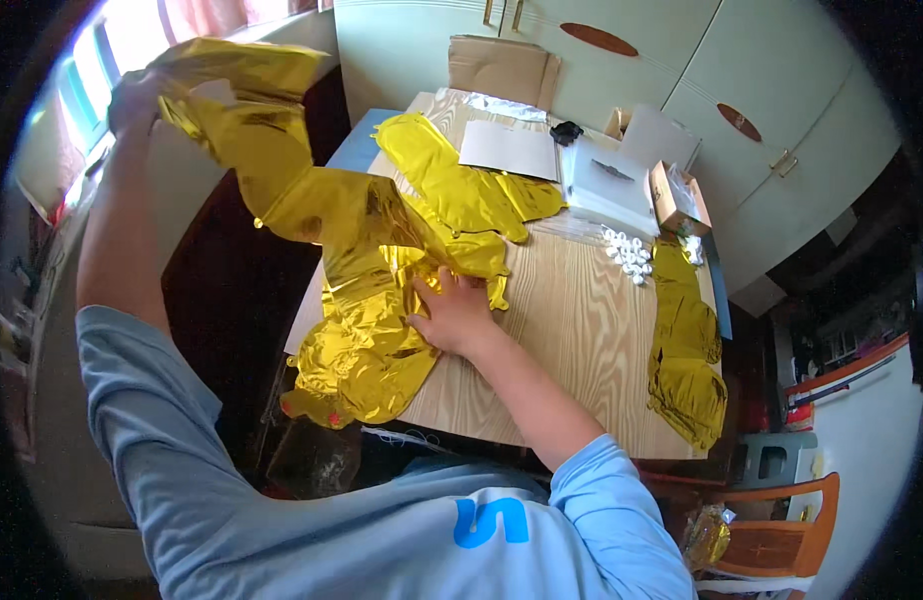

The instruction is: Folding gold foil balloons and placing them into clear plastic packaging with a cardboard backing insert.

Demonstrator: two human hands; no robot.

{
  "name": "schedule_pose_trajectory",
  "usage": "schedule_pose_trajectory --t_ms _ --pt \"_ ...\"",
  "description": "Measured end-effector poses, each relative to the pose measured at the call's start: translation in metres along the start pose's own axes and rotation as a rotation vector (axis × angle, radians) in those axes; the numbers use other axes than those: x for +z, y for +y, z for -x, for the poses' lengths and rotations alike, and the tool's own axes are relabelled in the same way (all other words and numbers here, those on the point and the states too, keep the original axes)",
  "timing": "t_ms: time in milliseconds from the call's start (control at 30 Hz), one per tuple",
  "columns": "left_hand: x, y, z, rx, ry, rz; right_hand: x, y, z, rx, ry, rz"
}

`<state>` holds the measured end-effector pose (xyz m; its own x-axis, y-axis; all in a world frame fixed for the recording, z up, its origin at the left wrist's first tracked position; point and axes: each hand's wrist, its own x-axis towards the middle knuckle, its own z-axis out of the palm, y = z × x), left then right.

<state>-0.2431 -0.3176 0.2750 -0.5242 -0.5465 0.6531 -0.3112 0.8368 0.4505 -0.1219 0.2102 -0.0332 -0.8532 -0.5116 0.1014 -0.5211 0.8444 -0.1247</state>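
Observation:
At the upper left, my raised left hand grips the end of a flat gold foil balloon. Its fingers are partly hidden behind the foil. The shiny sheet hangs in folds from there down to the table's left side. My right hand lies with fingers spread on crumpled gold foil, whose near end reaches over the front left table edge. Whether this foil and the raised piece are one sheet, I cannot tell. Just beyond my right hand, more flat gold foil balloons lie on the table.
On the wooden table are a folded gold foil balloon at the right, small white round pieces, clear plastic bags, a small cardboard box and a white sheet. A wooden chair stands at the lower right.

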Motion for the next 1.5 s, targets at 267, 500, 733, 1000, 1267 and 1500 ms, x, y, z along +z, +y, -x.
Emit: schedule_pose_trajectory --t_ms 267,500,733,1000,1267,1500 --pt "-0.058 -0.037 -0.023 0.097 0.373 -0.222 0.009 0.075 -0.079 0.184 -0.013 -0.449" --pt "-0.079 0.098 0.174 0.673 0.050 -0.354 -0.007 0.064 -0.071 0.305 0.047 -0.512" --pt "-0.039 0.177 0.494 0.944 -0.364 0.211 -0.093 0.052 0.053 0.345 -0.474 -2.022" --pt "-0.069 0.241 0.579 0.730 -1.405 0.720 -0.060 0.164 0.142 0.616 0.072 -1.387" --pt "0.027 0.183 0.538 0.988 -0.713 0.297 -0.071 0.133 0.204 0.102 0.315 -0.159" --pt "-0.045 0.177 0.580 1.051 -0.974 -0.029 -0.059 0.187 0.196 0.281 -0.201 -0.057"
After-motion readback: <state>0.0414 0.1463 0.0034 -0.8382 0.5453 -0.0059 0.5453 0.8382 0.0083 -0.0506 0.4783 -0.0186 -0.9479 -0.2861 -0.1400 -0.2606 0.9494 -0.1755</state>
